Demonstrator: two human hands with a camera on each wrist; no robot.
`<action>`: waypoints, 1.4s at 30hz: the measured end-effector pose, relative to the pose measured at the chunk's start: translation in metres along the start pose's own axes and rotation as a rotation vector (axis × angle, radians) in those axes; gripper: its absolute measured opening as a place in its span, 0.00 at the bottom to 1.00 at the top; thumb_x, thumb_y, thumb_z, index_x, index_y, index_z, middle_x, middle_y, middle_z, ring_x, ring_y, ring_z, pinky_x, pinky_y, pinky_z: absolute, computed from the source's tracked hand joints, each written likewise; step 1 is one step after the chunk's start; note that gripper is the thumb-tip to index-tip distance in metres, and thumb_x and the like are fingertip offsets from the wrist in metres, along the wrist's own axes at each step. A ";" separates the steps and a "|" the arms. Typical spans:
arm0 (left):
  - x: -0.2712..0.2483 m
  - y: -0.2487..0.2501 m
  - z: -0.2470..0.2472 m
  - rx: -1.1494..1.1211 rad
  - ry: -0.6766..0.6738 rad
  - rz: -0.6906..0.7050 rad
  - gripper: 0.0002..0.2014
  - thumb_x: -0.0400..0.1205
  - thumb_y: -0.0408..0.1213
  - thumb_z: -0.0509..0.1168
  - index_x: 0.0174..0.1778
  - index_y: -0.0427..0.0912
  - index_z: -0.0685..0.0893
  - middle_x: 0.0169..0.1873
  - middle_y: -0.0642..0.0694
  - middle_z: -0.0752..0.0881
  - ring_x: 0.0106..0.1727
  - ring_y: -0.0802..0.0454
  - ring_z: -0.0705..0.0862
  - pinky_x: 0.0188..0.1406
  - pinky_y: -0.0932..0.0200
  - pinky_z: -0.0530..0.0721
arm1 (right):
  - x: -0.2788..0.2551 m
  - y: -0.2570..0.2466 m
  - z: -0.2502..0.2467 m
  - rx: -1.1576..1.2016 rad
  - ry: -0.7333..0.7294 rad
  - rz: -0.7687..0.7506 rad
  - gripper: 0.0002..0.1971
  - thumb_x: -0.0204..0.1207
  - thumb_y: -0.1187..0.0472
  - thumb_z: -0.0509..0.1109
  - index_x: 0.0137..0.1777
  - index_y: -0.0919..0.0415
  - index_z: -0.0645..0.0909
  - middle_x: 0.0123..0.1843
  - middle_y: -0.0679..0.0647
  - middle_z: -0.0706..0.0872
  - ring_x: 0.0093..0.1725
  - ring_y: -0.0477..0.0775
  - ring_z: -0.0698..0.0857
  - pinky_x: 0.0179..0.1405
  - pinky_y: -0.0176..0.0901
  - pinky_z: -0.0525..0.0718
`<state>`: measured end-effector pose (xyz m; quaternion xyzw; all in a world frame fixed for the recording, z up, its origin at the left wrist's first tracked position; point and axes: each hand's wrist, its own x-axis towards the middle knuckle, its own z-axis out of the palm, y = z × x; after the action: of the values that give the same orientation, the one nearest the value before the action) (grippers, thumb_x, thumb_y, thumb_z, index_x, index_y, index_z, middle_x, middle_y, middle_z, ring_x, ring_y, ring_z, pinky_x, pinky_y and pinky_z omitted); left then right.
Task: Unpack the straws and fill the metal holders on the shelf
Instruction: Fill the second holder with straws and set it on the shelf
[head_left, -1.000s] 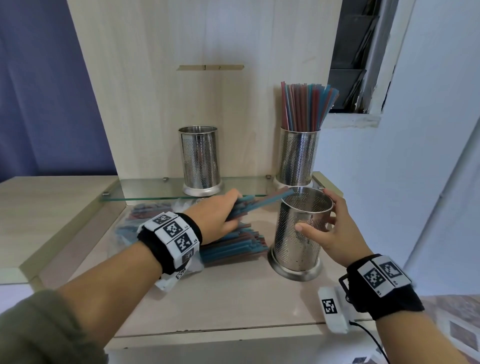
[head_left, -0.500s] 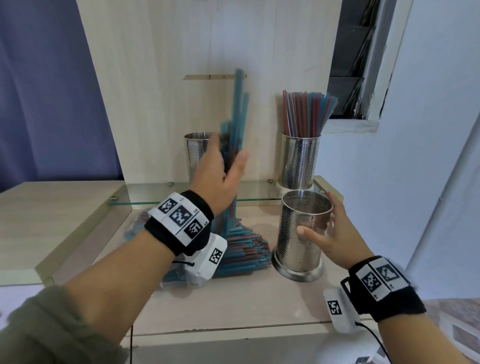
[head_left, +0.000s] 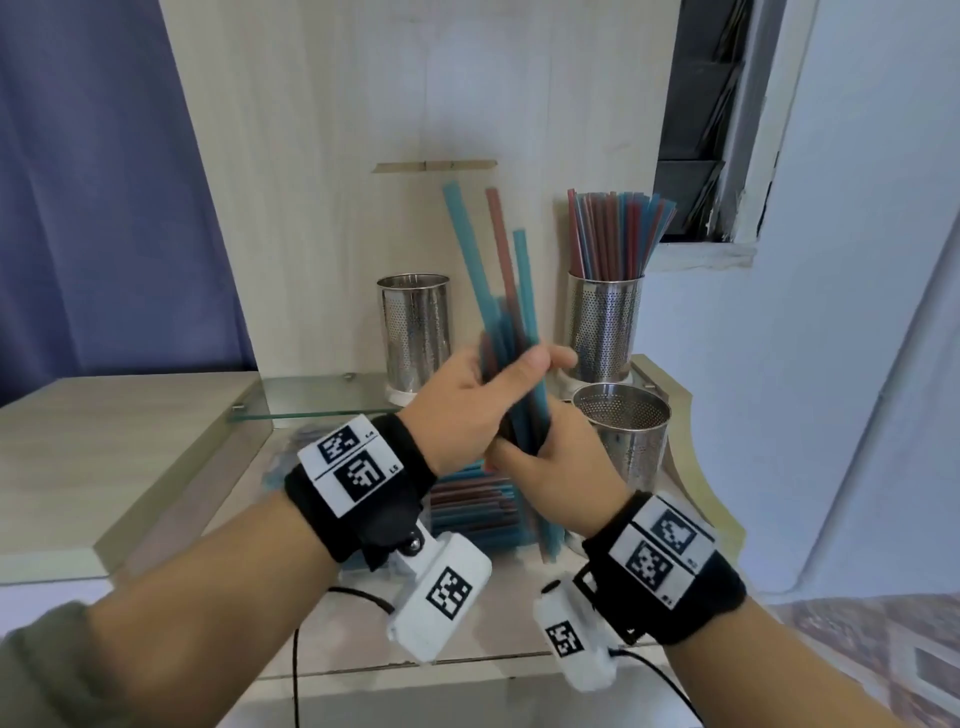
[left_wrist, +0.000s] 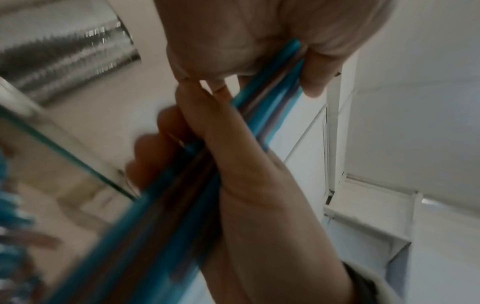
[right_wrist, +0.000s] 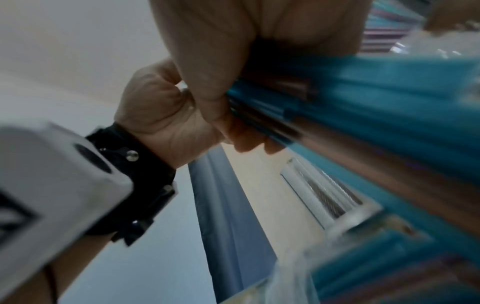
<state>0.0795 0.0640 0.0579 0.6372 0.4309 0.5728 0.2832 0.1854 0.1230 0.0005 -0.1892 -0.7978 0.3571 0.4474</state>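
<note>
A bundle of blue and red straws (head_left: 498, 291) stands nearly upright in front of me, its tips fanned out unevenly. My left hand (head_left: 483, 400) grips the bundle at mid-length, and my right hand (head_left: 540, 467) grips it just below. The same straws (left_wrist: 259, 115) run between the fingers in the left wrist view, and the straws (right_wrist: 363, 115) fill the right wrist view. An empty perforated metal holder (head_left: 631, 441) stands on the counter to the right of my hands. On the glass shelf (head_left: 311, 400) stand one empty holder (head_left: 414, 332) and one holder (head_left: 603, 327) full of straws.
A pile of loose straws (head_left: 472, 514) lies in an opened clear bag on the wooden counter (head_left: 130, 457) beneath my hands. A wooden back panel (head_left: 363, 130) rises behind the shelf. A white wall (head_left: 831, 364) is to the right, a purple curtain (head_left: 93, 182) to the left.
My left hand lifted a bundle of straws from the pile and stood it upright. My right hand let go of the holder on the counter and took hold of the bundle's lower part.
</note>
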 end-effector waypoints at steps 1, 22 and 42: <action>0.000 -0.001 -0.005 0.072 0.008 -0.002 0.13 0.82 0.42 0.66 0.61 0.43 0.80 0.57 0.51 0.86 0.57 0.56 0.84 0.66 0.47 0.82 | -0.003 0.005 0.002 0.069 -0.012 0.018 0.05 0.73 0.62 0.72 0.40 0.62 0.79 0.29 0.51 0.84 0.29 0.50 0.84 0.31 0.46 0.84; -0.010 -0.039 -0.044 0.986 -0.073 -0.043 0.22 0.83 0.56 0.58 0.70 0.51 0.75 0.70 0.54 0.74 0.73 0.56 0.68 0.77 0.46 0.67 | -0.022 0.040 -0.027 0.211 0.092 0.152 0.08 0.79 0.60 0.71 0.42 0.63 0.81 0.28 0.50 0.83 0.29 0.46 0.84 0.33 0.32 0.81; -0.020 -0.106 -0.039 1.506 -0.412 -0.299 0.21 0.82 0.56 0.60 0.67 0.50 0.80 0.79 0.55 0.64 0.82 0.45 0.52 0.78 0.39 0.46 | -0.037 0.070 -0.028 0.094 0.172 0.178 0.20 0.70 0.34 0.68 0.42 0.51 0.80 0.27 0.49 0.83 0.31 0.51 0.84 0.39 0.58 0.87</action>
<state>0.0187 0.0913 -0.0350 0.6857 0.7224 -0.0460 -0.0758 0.2280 0.1580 -0.0628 -0.2681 -0.7190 0.4150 0.4888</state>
